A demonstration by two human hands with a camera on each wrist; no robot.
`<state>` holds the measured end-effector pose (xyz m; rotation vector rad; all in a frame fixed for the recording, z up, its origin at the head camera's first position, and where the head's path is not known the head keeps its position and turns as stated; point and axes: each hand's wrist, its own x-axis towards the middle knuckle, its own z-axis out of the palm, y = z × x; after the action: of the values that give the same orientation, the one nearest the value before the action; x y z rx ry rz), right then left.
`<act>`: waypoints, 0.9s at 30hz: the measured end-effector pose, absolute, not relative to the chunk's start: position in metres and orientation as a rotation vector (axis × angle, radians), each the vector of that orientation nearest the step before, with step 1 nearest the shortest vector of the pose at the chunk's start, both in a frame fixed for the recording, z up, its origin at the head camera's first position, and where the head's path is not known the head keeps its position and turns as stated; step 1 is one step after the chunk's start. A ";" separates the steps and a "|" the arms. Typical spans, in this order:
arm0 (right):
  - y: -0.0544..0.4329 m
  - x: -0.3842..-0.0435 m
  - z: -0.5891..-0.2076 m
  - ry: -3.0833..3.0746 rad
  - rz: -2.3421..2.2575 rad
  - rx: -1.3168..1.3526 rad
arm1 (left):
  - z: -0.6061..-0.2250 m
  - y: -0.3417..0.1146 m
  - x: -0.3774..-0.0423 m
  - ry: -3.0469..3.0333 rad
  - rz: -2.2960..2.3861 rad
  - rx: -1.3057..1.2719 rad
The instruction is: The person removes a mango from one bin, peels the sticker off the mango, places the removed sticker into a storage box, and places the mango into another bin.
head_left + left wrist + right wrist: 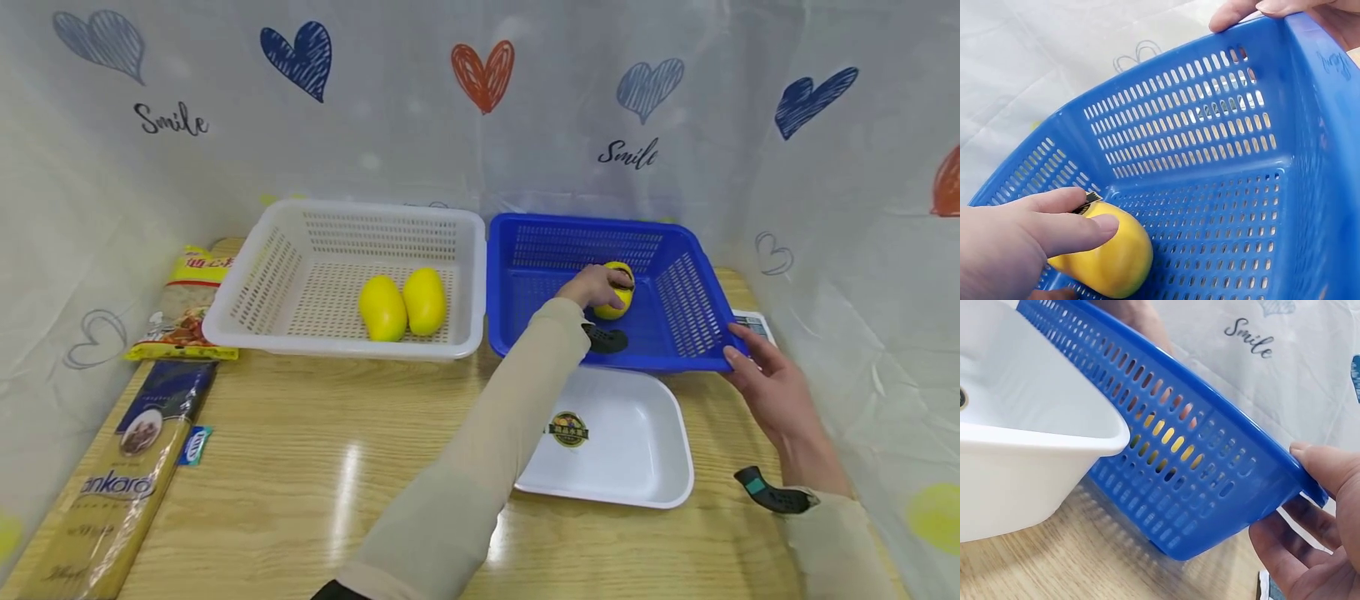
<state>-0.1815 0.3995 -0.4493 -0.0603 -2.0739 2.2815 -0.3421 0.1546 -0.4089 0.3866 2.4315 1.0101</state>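
Observation:
In the head view my left hand (pixel 594 287) reaches into the blue basket (pixel 690 304) and grips a yellow mango (pixel 612 310). Seen from the left wrist, the thumb and fingers lie around the mango (pixel 1125 253), and a black label shows beside the fingertips. My right hand (pixel 776 400) holds the basket's near right corner. From the right wrist, its thumb is on the rim and its fingers are under it, against the basket wall (pixel 1235 494). Two more yellow mangoes (pixel 384 308) lie side by side in the white basket (pixel 270 342).
A shallow white tray (pixel 637 450) with a round label stands in front of the blue basket. On the left are a yellow food packet (pixel 191 304), a long pasta packet (pixel 120 492) and a small blue sachet (pixel 195 446). A patterned curtain (pixel 420 133) encloses the table.

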 end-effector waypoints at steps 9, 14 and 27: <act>0.399 -0.183 -0.449 -2.106 2.248 -0.053 | -0.405 0.150 -0.335 2.554 1.200 0.133; 0.399 -0.182 -0.447 -2.125 2.245 -0.067 | -0.406 0.150 -0.337 2.563 1.223 0.141; 0.399 -0.182 -0.445 -2.153 2.236 -0.068 | -0.409 0.150 -0.341 2.435 1.159 0.275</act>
<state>-0.1821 0.3990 -0.4449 -0.0683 -2.1527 2.2365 -0.3412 0.1498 -0.4089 0.2748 2.4353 1.1594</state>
